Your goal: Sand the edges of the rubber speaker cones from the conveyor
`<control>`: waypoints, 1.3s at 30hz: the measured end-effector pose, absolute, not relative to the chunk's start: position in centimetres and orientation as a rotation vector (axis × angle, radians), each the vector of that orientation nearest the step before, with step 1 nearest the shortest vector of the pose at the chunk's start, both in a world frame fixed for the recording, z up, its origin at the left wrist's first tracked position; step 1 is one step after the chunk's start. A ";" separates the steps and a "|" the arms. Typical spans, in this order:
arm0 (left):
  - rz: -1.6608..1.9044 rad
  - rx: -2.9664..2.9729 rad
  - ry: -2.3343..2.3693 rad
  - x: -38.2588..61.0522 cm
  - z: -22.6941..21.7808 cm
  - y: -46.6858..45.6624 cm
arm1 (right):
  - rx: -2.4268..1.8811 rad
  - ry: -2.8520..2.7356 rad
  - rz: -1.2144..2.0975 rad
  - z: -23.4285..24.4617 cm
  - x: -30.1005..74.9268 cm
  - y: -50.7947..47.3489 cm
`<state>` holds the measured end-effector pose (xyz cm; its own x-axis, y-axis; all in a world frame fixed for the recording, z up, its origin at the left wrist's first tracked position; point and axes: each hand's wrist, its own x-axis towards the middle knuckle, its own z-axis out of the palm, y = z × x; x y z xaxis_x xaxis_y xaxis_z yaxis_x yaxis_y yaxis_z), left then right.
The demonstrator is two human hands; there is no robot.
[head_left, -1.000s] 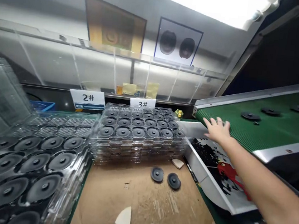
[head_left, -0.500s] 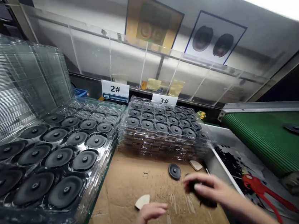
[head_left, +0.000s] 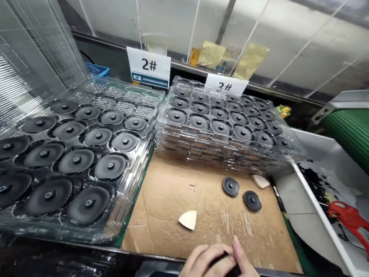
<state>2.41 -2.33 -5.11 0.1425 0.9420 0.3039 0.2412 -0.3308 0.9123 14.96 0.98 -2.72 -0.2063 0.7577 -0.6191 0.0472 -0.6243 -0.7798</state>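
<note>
1. Head view: left hand (head_left: 204, 276) and right hand (head_left: 250, 275) now meet at bottom centre, their grip closed around a black part (head_left: 230, 275); earlier, only the right carried it.
2. Black discs (head_left: 230, 186) remain on cardboard (head_left: 165, 189), right of centre.

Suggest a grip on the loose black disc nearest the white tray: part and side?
I'd pinch the black disc by opposite rim edges, from above and the near side: it appears to lie flat, central hub up, with the other disc left, a beige wedge behind.
</note>
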 end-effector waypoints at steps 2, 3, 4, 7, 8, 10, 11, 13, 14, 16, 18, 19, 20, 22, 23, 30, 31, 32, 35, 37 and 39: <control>1.240 1.603 1.087 0.7 -4.8 -2.1 | -1.537 -1.315 1.786 -2.8 14.3 1.8; 1.265 1.482 1.109 -0.1 -4.6 -1.9 | -1.550 -1.545 1.625 -3.0 14.0 2.2; 1.293 1.313 1.143 -1.0 -4.5 -1.8 | -1.565 -1.755 1.415 -3.3 13.7 2.7; 1.304 0.580 1.114 -3.5 -4.6 -1.2 | -1.576 -2.078 0.897 -5.0 12.8 4.0; 1.270 0.330 1.029 -4.2 -4.8 -1.0 | -1.564 -2.110 0.845 -5.8 12.4 4.3; 1.233 -0.006 0.851 -5.5 -5.0 -0.5 | -1.530 -2.148 0.824 -7.5 11.6 5.1; 1.254 -0.082 0.796 -6.0 -5.1 -0.4 | -1.511 -2.159 0.810 -8.3 11.3 5.4; 1.308 -0.130 0.741 -6.6 -5.1 -0.1 | -1.478 -2.151 0.794 -9.3 10.7 6.1; 1.328 -0.128 0.733 -6.7 -4.9 0.0 | -1.460 -2.138 0.796 -9.5 10.5 6.4; 1.331 -0.124 0.733 -6.6 -4.4 0.2 | -1.417 -2.112 0.821 -9.3 10.3 6.5; 1.335 -0.117 0.757 -6.2 -3.9 0.3 | -1.359 -2.099 0.864 -8.7 10.1 6.0; 1.336 -0.111 0.774 -5.9 -3.7 0.4 | -1.326 -2.101 0.890 -8.4 10.1 5.5; 1.333 -0.104 0.789 -5.7 -3.6 0.4 | -1.293 -2.104 0.915 -8.1 10.2 5.0; 1.323 -0.089 0.812 -5.3 -3.4 0.5 | -1.244 -2.102 0.964 -7.4 10.5 4.1; 1.318 -0.083 0.819 -5.1 -3.3 0.6 | -1.241 -2.086 0.981 -7.0 10.7 4.0; 1.251 0.023 0.853 -3.3 -2.5 1.4 | -1.249 -1.844 0.888 0.7 10.7 5.9; 1.241 0.035 0.862 -3.1 -2.4 1.4 | -1.149 -1.872 0.889 1.9 10.4 6.0; 1.233 0.041 0.874 -2.9 -2.4 1.4 | -1.073 -1.914 0.920 2.8 10.2 6.0; 1.224 0.048 0.926 -2.4 -2.1 1.3 | -1.011 -2.097 1.140 4.3 9.9 6.0; 1.200 0.051 0.940 -2.1 -1.9 1.2 | -1.037 -2.162 1.190 4.3 9.9 6.2; 1.163 0.063 0.922 -1.7 -1.5 1.3 | -1.048 -2.099 1.043 4.0 10.0 6.2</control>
<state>-1.68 1.27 -1.52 0.0870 0.8042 -0.5879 -0.7557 0.4378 0.4870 10.01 6.24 3.95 -0.5329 0.8346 0.1395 0.3930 0.3901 -0.8327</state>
